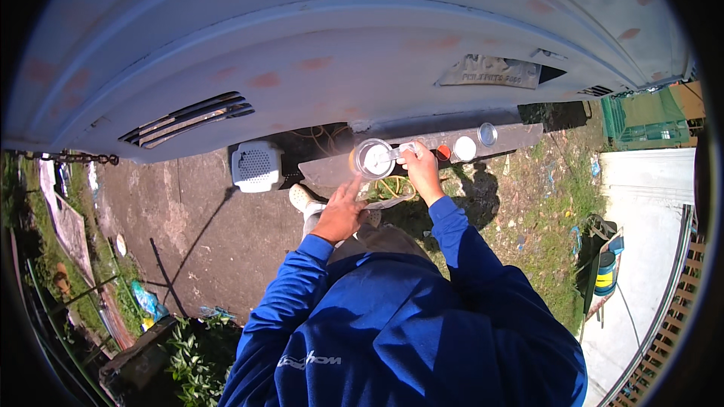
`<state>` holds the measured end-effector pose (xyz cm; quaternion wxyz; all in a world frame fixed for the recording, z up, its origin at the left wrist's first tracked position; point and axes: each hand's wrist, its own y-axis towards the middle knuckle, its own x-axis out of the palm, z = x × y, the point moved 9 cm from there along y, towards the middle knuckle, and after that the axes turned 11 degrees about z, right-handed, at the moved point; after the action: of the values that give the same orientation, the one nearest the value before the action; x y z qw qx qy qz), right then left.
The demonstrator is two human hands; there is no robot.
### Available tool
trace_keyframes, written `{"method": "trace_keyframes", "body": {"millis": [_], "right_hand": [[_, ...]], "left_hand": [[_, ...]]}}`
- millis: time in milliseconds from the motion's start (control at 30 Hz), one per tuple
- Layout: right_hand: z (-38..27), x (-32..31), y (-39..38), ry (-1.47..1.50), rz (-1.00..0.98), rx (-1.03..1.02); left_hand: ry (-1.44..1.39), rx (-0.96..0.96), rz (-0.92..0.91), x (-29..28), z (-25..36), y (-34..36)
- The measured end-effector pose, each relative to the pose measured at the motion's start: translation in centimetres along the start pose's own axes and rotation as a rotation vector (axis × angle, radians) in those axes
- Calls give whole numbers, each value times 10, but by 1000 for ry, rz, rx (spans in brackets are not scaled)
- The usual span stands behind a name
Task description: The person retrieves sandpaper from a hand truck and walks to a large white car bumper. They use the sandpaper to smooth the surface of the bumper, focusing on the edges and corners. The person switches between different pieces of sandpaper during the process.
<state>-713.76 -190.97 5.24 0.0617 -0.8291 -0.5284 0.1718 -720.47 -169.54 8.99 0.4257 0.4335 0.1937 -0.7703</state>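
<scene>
My left hand reaches up to the lower left of a round metal can with white contents; its fingers are apart and slightly blurred, and whether they touch the can is unclear. My right hand grips a pale, translucent object at the can's right side; its exact shape is unclear. The can stands on a long grey board. Farther right on it are a small red container, a white-topped can and a metal tin.
A grey-blue panel with vents spans the top. A white perforated plastic stool stands left of the board. Yellowish hose lies below it. Plants are at lower left. A white surface and green crates are at right.
</scene>
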Motion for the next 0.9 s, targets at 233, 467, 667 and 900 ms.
{"method": "trace_keyframes", "body": {"millis": [233,467,667,900], "right_hand": [[13,6,-5,170,-13,157],[52,-12,-6,363,13,439],[59,-47,-14,516,29,482],[10,-69,-12,400,78,220]], "left_hand": [[-7,-6,-36,0,-5,-2],[-94,-52,7,-10,-6,-13],[-678,-724,38,-30,-52,-81],[-1259,-1035,676,-21,-95,-108]]}}
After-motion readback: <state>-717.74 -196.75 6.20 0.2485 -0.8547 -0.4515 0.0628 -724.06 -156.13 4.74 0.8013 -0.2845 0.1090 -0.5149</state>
